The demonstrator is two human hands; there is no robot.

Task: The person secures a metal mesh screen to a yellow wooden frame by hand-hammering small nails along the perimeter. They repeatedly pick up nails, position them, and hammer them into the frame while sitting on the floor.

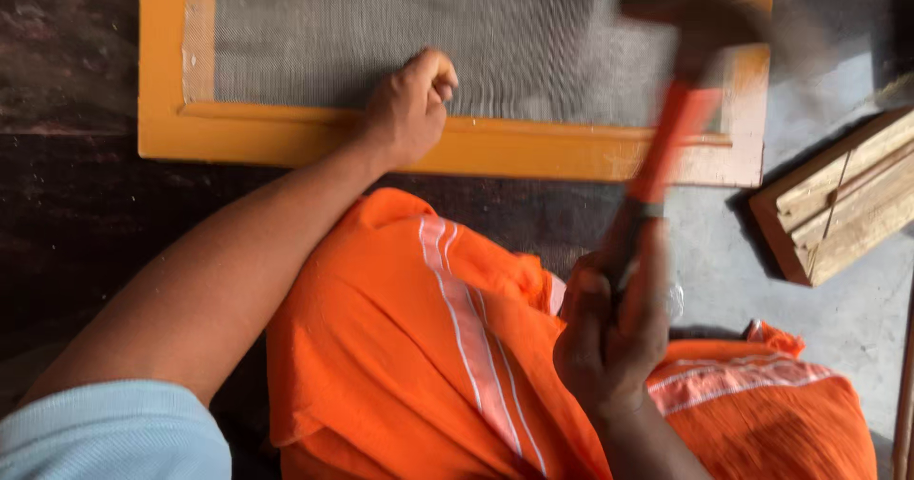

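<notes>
Blurring hammer (681, 109) head, right hand (609, 332) gripping

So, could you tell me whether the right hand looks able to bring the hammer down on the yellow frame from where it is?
Probably yes: the right hand grips the hammer raised above the yellow frame, nothing between.

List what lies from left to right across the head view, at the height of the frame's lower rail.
Yellow wooden frame's left corner → left hand, fist resting on the rail by the mesh → hammer, blurred, raised in the right hand → stack of wooden strips on the floor.
</notes>
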